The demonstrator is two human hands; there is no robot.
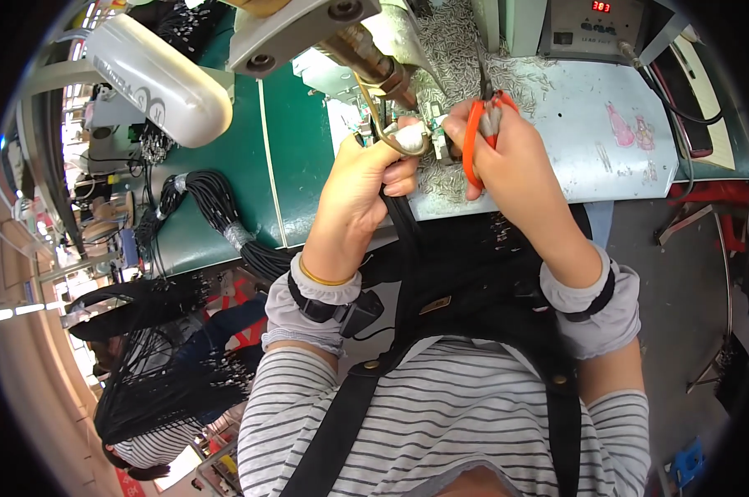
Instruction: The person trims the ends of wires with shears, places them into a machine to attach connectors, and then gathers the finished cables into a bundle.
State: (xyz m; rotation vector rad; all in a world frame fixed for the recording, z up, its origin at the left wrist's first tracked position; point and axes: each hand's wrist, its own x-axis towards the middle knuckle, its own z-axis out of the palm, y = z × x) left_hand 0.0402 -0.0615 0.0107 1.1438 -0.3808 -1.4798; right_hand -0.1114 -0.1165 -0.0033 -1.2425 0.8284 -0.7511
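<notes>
My left hand (373, 178) is closed at the front of a bench machine, its thumb and fingers pinching a black cable (401, 222) that hangs down over my apron. Above the fingers comes down the machine's metal press head (383, 70), and a thin curved tube runs past the fingertips. A pair of orange-handled scissors (471, 149) sits in my right hand (507, 157), blades directed away from me. The fingertips of that hand reach the small metal tooling (441, 137) beside the left hand. The cable's end is hidden among fingers and machine parts.
Many small metal pieces (457, 41) lie scattered on the pale work plate (590, 108). A control box (594, 29) with a red display stands at the back right. Bundled black cables (213, 203) rest on the green bench at left, near a white lamp (159, 79). Another person sits at lower left.
</notes>
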